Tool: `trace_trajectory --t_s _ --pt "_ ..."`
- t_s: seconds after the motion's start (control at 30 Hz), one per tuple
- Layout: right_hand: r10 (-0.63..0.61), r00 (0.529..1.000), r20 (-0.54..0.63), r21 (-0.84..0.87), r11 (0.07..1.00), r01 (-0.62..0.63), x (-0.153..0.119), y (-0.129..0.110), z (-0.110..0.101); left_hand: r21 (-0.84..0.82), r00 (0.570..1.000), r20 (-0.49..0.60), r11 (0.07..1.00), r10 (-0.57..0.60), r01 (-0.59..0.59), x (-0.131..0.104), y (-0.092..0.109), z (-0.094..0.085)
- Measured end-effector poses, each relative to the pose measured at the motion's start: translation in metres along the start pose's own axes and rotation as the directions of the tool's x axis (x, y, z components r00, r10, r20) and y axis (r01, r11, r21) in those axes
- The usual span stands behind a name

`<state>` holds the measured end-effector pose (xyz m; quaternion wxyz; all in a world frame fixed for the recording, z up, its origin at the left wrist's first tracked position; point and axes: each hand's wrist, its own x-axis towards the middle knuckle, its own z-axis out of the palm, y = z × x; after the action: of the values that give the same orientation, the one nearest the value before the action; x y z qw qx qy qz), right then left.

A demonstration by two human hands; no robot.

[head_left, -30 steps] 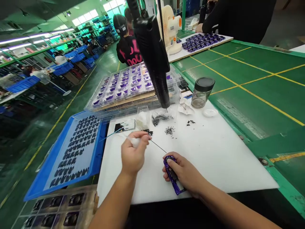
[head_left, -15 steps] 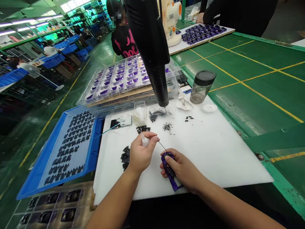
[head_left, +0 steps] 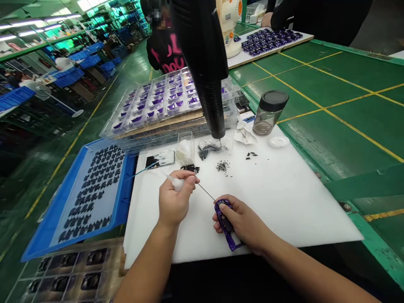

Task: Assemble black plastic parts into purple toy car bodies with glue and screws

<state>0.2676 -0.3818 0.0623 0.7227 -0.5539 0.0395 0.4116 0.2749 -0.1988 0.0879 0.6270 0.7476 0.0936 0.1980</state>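
My left hand (head_left: 174, 202) is closed, with a small white squeeze bottle (head_left: 177, 184) in its curled fingers and a thin dark metal rod (head_left: 206, 192) pinched at the fingertips. The rod's far end meets the upper end of a glossy purple plastic shell (head_left: 232, 243); exact contact there is too small to tell. My right hand (head_left: 244, 219) grips this shell, thumb pressed on a black part (head_left: 225, 223) set into it. Past my left hand lie small black pieces (head_left: 190, 168). Tiny black screw-like bits (head_left: 223, 166) form a loose pile on the white board (head_left: 277, 214).
A black powered screwdriver (head_left: 214, 97) hangs over the board. Behind it are stacked clear trays (head_left: 148, 113) of purple parts. A blue tray (head_left: 124, 202) of black parts stands left. A lidded jar (head_left: 270, 113) and white dish (head_left: 278, 142) sit back right. Another person (head_left: 167, 50) is beyond.
My left hand has moved left and slightly down, away from the shell, so more of the rod shows. My right hand and the shell have stayed almost in place.
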Motion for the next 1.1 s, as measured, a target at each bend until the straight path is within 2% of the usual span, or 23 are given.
trace_trajectory --t_s 0.13,0.33,0.8,1.1 --pt "0.012 1.0 -0.002 0.02 1.0 -0.012 0.0005 -0.0008 0.0004 0.105 0.996 0.088 0.994 -0.033 0.024 -0.0029 0.0015 0.0006" --pt "0.014 1.0 0.004 0.035 0.999 -0.014 0.0009 -0.0004 0.0004 0.202 0.986 0.159 0.979 -0.054 0.022 -0.0044 0.0028 0.0033" --pt "0.017 1.0 0.015 0.07 0.997 -0.018 0.0002 0.0002 -0.0007 0.18 0.991 0.114 0.982 -0.069 0.048 -0.0022 0.0035 0.002" --pt "0.022 1.0 0.012 0.073 0.997 -0.023 0.0005 -0.0003 -0.0001 0.155 0.989 0.126 0.986 -0.078 0.058 -0.0023 0.0006 0.0036"
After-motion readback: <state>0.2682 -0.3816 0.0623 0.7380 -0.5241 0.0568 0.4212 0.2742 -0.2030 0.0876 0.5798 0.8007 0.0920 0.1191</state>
